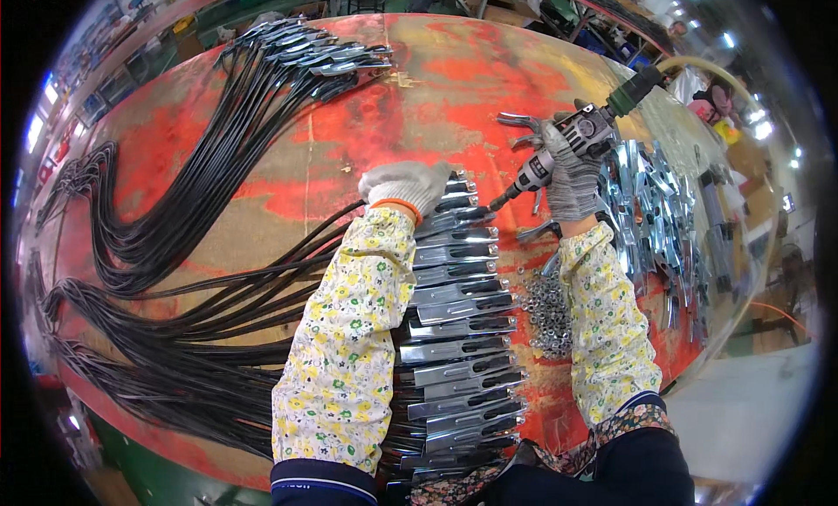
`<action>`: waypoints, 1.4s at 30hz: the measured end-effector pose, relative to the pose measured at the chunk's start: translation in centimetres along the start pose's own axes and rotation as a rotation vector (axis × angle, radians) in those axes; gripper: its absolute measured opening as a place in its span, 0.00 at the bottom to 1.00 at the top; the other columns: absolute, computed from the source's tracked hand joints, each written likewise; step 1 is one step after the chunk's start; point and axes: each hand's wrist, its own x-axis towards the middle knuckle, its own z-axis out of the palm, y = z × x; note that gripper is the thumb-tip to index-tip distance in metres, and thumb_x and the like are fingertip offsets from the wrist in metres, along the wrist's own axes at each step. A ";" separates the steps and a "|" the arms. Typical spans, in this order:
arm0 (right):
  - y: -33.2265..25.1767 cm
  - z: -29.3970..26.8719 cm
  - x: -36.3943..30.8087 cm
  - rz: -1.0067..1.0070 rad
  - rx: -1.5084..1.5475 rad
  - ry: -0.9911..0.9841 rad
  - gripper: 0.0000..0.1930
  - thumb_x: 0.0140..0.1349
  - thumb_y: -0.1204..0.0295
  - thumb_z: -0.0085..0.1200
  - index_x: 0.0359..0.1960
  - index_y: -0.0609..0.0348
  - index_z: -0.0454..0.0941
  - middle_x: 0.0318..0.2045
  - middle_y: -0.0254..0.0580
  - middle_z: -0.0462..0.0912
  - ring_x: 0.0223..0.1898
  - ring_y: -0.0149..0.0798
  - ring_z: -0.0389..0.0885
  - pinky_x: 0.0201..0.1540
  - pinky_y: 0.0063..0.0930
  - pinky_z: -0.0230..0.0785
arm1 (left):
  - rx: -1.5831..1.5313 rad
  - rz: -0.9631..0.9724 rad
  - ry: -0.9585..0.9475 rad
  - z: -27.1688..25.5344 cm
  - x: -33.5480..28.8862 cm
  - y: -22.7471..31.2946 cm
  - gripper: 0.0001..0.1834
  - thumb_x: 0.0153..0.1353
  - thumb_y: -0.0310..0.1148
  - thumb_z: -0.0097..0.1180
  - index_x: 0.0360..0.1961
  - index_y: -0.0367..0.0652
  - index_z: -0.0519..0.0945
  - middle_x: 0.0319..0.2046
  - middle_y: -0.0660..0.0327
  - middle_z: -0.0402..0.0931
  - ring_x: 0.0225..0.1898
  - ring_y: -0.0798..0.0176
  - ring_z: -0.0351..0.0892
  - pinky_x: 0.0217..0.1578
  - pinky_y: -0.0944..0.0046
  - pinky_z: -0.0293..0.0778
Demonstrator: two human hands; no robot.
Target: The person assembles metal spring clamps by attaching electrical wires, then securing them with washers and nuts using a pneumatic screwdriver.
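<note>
My left hand [403,185], in a pale knit glove with an orange cuff, is closed over the inner end of a shiny metal bracket [456,218] near the far end of a row. The hand hides the exact grip. In my right hand [572,178], also gloved, is a grey power driver [589,130] with a dark green rear end. Its bit points down and left, reaching the outer end of that bracket. More flat metal brackets [458,309], fixed to black cables [218,331], line up toward me.
A heap of small metal nuts [548,318] lies right of the row. Beyond my right forearm is a pile of loose brackets [655,209]. Another bundle of bracketed cables [305,52] occupies the far left of the worn red table [419,96]. A pale hose [698,62] trails from the driver.
</note>
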 end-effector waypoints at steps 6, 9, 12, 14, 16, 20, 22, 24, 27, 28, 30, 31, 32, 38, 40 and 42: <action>0.7 -0.8 -0.1 0.175 -0.080 0.027 0.26 0.55 0.82 0.61 0.55 0.60 0.65 0.36 0.39 0.78 0.31 0.33 0.81 0.31 0.28 0.78 | -0.184 -0.135 0.008 0.1 0.1 0.1 0.27 0.69 0.48 0.27 0.47 0.44 0.78 0.40 0.51 0.81 0.46 0.47 0.80 0.43 0.36 0.71; 0.2 -0.5 -0.6 0.126 -0.045 0.075 0.27 0.55 0.80 0.63 0.56 0.59 0.65 0.36 0.38 0.78 0.31 0.32 0.80 0.30 0.26 0.77 | -0.150 -0.133 0.035 1.1 0.9 -0.8 0.29 0.68 0.51 0.27 0.45 0.45 0.79 0.39 0.53 0.82 0.46 0.48 0.80 0.46 0.39 0.69; -1.5 -0.3 -1.6 0.010 0.017 0.105 0.31 0.54 0.79 0.64 0.59 0.57 0.63 0.37 0.37 0.78 0.30 0.31 0.79 0.30 0.25 0.76 | -0.166 -0.190 0.020 -0.3 -0.4 0.0 0.32 0.67 0.54 0.26 0.44 0.45 0.80 0.38 0.53 0.82 0.47 0.49 0.79 0.48 0.40 0.68; -2.8 -1.0 -2.4 0.129 -0.028 0.074 0.31 0.54 0.80 0.63 0.59 0.56 0.63 0.37 0.37 0.77 0.31 0.32 0.80 0.31 0.26 0.77 | -0.183 -0.212 -0.025 -0.2 -0.5 1.0 0.33 0.67 0.56 0.25 0.44 0.44 0.80 0.38 0.54 0.82 0.47 0.49 0.79 0.49 0.40 0.67; -2.9 -0.2 -2.9 0.077 0.028 0.032 0.30 0.54 0.80 0.63 0.58 0.56 0.63 0.38 0.38 0.77 0.32 0.32 0.80 0.31 0.26 0.77 | -0.141 -0.170 0.030 -0.7 -1.2 0.6 0.34 0.67 0.57 0.24 0.43 0.44 0.81 0.37 0.54 0.82 0.47 0.48 0.79 0.48 0.41 0.67; -2.5 -0.5 -3.6 0.130 -0.033 0.035 0.30 0.54 0.81 0.62 0.59 0.56 0.62 0.38 0.37 0.77 0.33 0.33 0.80 0.33 0.26 0.77 | -0.103 -0.148 0.053 -0.6 -1.3 0.7 0.35 0.66 0.57 0.25 0.42 0.42 0.81 0.37 0.55 0.82 0.45 0.50 0.79 0.48 0.42 0.67; -2.3 -0.5 -3.6 0.105 -0.041 -0.034 0.29 0.56 0.78 0.62 0.59 0.56 0.64 0.38 0.37 0.78 0.34 0.31 0.80 0.34 0.24 0.76 | -0.104 -0.140 0.058 -0.8 -1.6 0.7 0.35 0.66 0.56 0.24 0.43 0.42 0.80 0.37 0.55 0.82 0.45 0.50 0.80 0.48 0.42 0.68; -2.3 -0.2 -3.7 0.088 0.000 -0.007 0.30 0.55 0.77 0.63 0.59 0.55 0.63 0.38 0.36 0.78 0.33 0.31 0.80 0.33 0.25 0.76 | -0.105 -0.132 0.065 -0.7 -1.4 0.8 0.34 0.66 0.56 0.24 0.43 0.42 0.80 0.37 0.54 0.82 0.45 0.50 0.80 0.47 0.42 0.68; -3.2 -0.7 -3.9 0.188 -0.090 0.019 0.30 0.55 0.77 0.62 0.59 0.55 0.63 0.38 0.36 0.78 0.33 0.31 0.80 0.33 0.26 0.77 | -0.164 -0.196 0.042 -0.1 -0.5 0.7 0.35 0.66 0.56 0.25 0.43 0.42 0.80 0.38 0.53 0.82 0.46 0.50 0.79 0.48 0.44 0.68; -3.5 -0.8 -4.2 0.170 -0.044 0.053 0.30 0.55 0.77 0.63 0.59 0.54 0.63 0.39 0.36 0.77 0.33 0.32 0.80 0.33 0.26 0.77 | -0.155 -0.216 0.067 -0.1 -0.6 0.6 0.35 0.65 0.57 0.26 0.44 0.42 0.80 0.39 0.53 0.82 0.46 0.50 0.80 0.47 0.44 0.69; -4.2 -0.7 -4.8 0.158 -0.001 0.091 0.30 0.55 0.77 0.63 0.59 0.54 0.63 0.39 0.35 0.77 0.33 0.32 0.80 0.33 0.27 0.77 | -0.147 -0.236 0.083 0.0 -0.8 0.4 0.35 0.65 0.57 0.26 0.45 0.42 0.80 0.40 0.52 0.82 0.46 0.50 0.80 0.47 0.44 0.69; -4.5 -0.4 -5.1 0.153 0.005 0.069 0.31 0.55 0.76 0.63 0.59 0.54 0.63 0.39 0.35 0.77 0.33 0.32 0.80 0.33 0.26 0.77 | -0.154 -0.190 0.071 -0.2 -0.9 0.2 0.35 0.64 0.58 0.27 0.45 0.41 0.80 0.42 0.52 0.81 0.46 0.49 0.80 0.47 0.43 0.69; -4.6 -0.2 -5.6 0.149 0.012 0.048 0.31 0.55 0.76 0.63 0.59 0.54 0.63 0.40 0.35 0.77 0.33 0.32 0.80 0.33 0.26 0.77 | -0.161 -0.145 0.060 -0.3 -1.2 0.1 0.36 0.64 0.58 0.27 0.46 0.41 0.80 0.43 0.51 0.81 0.45 0.48 0.80 0.48 0.42 0.68; -4.2 -0.7 -6.1 0.157 0.001 0.027 0.30 0.55 0.76 0.62 0.58 0.54 0.62 0.36 0.35 0.76 0.32 0.32 0.80 0.31 0.27 0.77 | -0.122 -0.133 0.093 0.8 0.5 -0.1 0.32 0.67 0.55 0.27 0.45 0.43 0.79 0.44 0.51 0.80 0.44 0.44 0.80 0.47 0.38 0.69; -3.6 -0.9 -6.1 0.217 0.016 0.013 0.30 0.54 0.80 0.62 0.58 0.56 0.61 0.38 0.36 0.75 0.35 0.33 0.78 0.36 0.28 0.77 | -0.107 -0.184 0.071 0.4 0.2 0.3 0.31 0.68 0.54 0.27 0.45 0.44 0.79 0.44 0.50 0.80 0.44 0.43 0.80 0.46 0.37 0.70; -3.8 -0.6 -6.1 0.209 0.016 0.006 0.30 0.54 0.80 0.61 0.58 0.56 0.61 0.39 0.36 0.75 0.35 0.34 0.79 0.36 0.28 0.77 | -0.098 -0.163 0.147 1.3 0.7 -0.3 0.32 0.68 0.54 0.26 0.43 0.44 0.80 0.41 0.52 0.81 0.43 0.44 0.80 0.45 0.36 0.70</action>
